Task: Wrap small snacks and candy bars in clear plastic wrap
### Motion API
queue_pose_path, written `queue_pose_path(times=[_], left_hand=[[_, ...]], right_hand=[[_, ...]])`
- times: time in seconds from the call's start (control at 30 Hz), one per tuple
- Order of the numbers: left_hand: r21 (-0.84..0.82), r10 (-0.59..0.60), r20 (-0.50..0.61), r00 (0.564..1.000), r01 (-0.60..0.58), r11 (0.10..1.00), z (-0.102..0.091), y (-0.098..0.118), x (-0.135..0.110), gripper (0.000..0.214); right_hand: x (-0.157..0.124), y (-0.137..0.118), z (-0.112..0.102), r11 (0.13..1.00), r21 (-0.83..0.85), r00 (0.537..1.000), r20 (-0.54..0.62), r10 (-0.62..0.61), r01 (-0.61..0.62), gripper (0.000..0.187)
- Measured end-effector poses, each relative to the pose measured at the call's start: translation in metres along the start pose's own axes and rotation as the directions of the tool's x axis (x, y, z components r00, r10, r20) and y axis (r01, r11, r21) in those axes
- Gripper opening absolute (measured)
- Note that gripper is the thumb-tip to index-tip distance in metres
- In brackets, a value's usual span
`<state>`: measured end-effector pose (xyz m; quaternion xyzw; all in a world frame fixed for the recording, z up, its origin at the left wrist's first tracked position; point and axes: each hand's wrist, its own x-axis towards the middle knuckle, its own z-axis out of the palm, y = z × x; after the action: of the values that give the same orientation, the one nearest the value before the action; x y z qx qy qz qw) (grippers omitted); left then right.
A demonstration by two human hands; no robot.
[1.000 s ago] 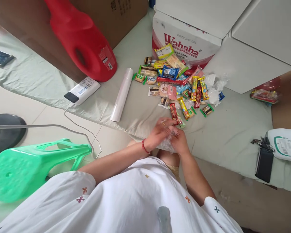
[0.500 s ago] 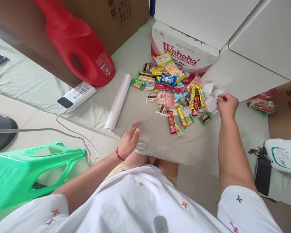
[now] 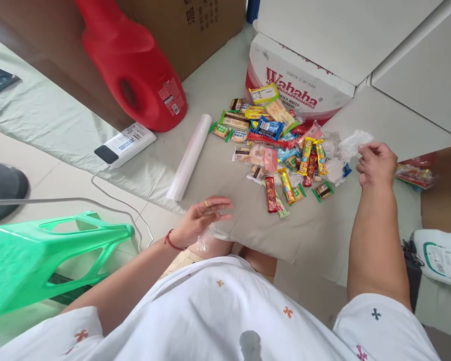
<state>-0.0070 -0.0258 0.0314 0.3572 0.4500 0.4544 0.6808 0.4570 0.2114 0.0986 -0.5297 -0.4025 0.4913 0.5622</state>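
Note:
My right hand (image 3: 376, 163) is raised at the right of a pile of wrapped snacks (image 3: 278, 143) and pinches a crumpled clear plastic bag (image 3: 351, 143) lifted off the cloth. My left hand (image 3: 203, 218) hovers over the near edge of the pale cloth (image 3: 248, 215), fingers stretched out, with a bit of clear plastic film (image 3: 206, 238) under its palm; whether it grips the film I cannot tell. A red string is round the left wrist. A white roll of plastic bags (image 3: 190, 156) lies left of the snack pile.
A red jug (image 3: 135, 70) and a white power bank (image 3: 125, 144) with its cable lie at the left. A Wahaha carton (image 3: 296, 85) stands behind the snacks. A green plastic stool (image 3: 41, 255) lies tipped at the near left. A white bottle (image 3: 441, 253) and dark pouch sit at the right.
My hands, together at the cloth's near edge a second ago, have parted. The right hand reached to the pile's right side and lifted a clear bag; the left stayed near.

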Motion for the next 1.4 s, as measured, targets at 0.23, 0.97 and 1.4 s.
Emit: queue_pose_path(times=[0.23,0.97,1.4], left_hand=[[0.209,0.05,0.145,0.988,-0.08,0.975,0.062,0.0,0.017,0.05],[0.182,0.067,0.086,0.994,-0.082,0.98,0.078,-0.014,0.007,0.045],[0.2,0.124,-0.088,0.988,-0.104,0.974,0.056,-0.018,-0.003,0.049]], right_hand=[[-0.163,0.033,0.031,0.891,0.298,0.939,0.087,0.332,-0.342,0.026],[-0.303,0.091,0.125,0.973,0.091,0.972,-0.081,0.219,-0.212,0.054],[-0.293,0.091,0.116,0.995,-0.054,0.937,-0.345,0.056,-0.08,0.044]])
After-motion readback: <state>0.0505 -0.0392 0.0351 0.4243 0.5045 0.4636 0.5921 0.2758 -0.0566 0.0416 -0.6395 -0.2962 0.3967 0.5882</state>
